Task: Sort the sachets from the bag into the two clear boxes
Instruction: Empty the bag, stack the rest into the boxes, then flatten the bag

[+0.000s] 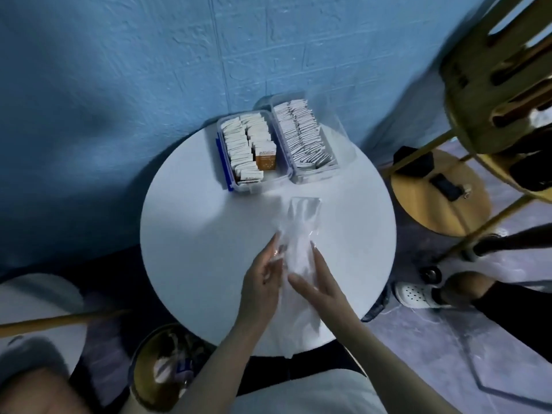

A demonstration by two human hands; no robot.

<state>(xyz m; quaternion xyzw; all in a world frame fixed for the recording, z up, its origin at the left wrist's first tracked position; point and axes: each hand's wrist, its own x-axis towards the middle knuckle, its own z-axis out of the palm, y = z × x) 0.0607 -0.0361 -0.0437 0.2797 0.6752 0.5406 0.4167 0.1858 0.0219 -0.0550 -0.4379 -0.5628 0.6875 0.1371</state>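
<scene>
Bare forearms, no sleeves in view — pale top (313, 395), dark waistband (298, 369).

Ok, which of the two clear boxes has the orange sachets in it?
The left box, the one with the blue clip on its side. The right box shows only white sachets.

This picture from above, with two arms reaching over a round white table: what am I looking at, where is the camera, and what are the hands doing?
There is no machine here. A person wears a wide-angle camera on the head, so you look down along their own arms. On the round white table stand two clear boxes side by side near the blue wall. The left box holds rows of sachets, one with an orange face; the right box holds rows of pale ones. Nearer lies a clear plastic bag, which looks empty. The left hand pinches its edge, and the right hand rests flat on it with straight fingers.
</scene>
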